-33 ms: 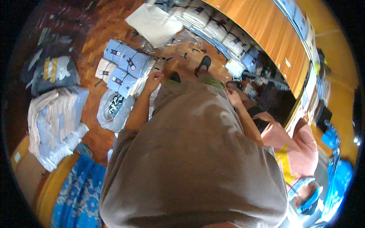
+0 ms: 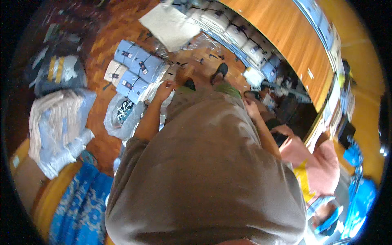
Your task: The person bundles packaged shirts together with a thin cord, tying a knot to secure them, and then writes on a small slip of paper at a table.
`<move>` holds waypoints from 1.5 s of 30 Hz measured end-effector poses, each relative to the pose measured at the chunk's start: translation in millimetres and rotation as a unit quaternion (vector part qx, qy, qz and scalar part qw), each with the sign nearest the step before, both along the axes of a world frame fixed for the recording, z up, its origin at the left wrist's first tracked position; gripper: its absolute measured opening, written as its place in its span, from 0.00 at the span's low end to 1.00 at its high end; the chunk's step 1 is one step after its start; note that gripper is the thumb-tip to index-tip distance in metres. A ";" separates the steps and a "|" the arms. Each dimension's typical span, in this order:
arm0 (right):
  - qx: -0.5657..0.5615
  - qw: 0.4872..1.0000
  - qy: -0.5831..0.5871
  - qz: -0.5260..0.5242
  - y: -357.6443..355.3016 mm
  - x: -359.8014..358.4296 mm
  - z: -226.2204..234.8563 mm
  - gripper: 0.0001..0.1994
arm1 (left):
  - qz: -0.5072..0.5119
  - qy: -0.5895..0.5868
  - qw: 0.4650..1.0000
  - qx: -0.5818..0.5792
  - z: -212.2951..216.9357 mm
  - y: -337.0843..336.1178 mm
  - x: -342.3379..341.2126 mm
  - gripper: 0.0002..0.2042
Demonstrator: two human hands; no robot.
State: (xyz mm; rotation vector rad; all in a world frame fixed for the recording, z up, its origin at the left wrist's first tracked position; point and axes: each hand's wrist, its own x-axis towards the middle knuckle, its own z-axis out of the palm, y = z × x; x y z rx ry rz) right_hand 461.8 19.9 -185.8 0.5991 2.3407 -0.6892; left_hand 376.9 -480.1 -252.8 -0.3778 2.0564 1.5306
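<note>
The person's loose brown short-sleeved shirt [image 2: 204,167] filled the centre and lower middle of the frame. A reddish-brown parquet floor [image 2: 126,22] extended across the upper left and centre. A wooden tabletop [image 2: 281,34] crossed the upper right; along its near edge, lower down, ran a row of folded cream cloth bundles [image 2: 239,34] with dark straps. At the lower right was a co-worker in a pink top with a yellow patch [image 2: 324,163]. A blue floral cloth [image 2: 81,204] hung at the lower left; above it sat a stack of folded beige and light-blue cloth in clear plastic [image 2: 55,126]. The packets of folded blue cloth with dark bands and tags [image 2: 151,61], one beige packet [image 2: 114,72] beside them, lay on the floor left of upper centre. A cream fabric sheet [image 2: 169,28] lay at the top; a clear plastic bag of dark and white items [image 2: 119,118] stood just below the packets. The left hand [image 2: 165,89] was near the packets' lower right, fingers loosely curled; whether it gripped anything could not be determined. The right hand [image 2: 252,108] was beside the shirt's right edge, fingers partly hidden, its grip likewise undetermined.
</note>
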 end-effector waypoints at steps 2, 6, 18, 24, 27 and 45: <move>-0.105 0.993 0.047 -0.034 13.5 5.7 -12.4 0.24 | -0.018 -0.084 0.991 -0.106 -41.8 -33.6 38.6 0.21; -0.018 0.999 0.034 -0.005 51.2 11.1 -74.5 0.22 | -0.153 -0.086 0.973 -0.152 -66.2 -56.5 122.6 0.16; -0.205 0.926 0.263 0.177 -85.2 -235.2 149.0 0.16 | 0.133 -0.244 0.961 0.003 -27.7 -14.4 109.9 0.14; -0.173 0.878 0.357 0.268 -58.4 -326.1 187.1 0.13 | 0.143 -0.219 0.965 0.019 -29.0 30.8 75.5 0.17; -0.148 0.912 0.318 0.214 -25.0 -344.8 196.8 0.10 | 0.163 -0.253 0.953 0.034 -25.7 44.4 63.0 0.19; -0.109 0.798 0.398 0.439 -227.6 -499.5 162.2 0.07 | 0.572 -0.155 0.696 0.405 9.9 84.7 233.4 0.13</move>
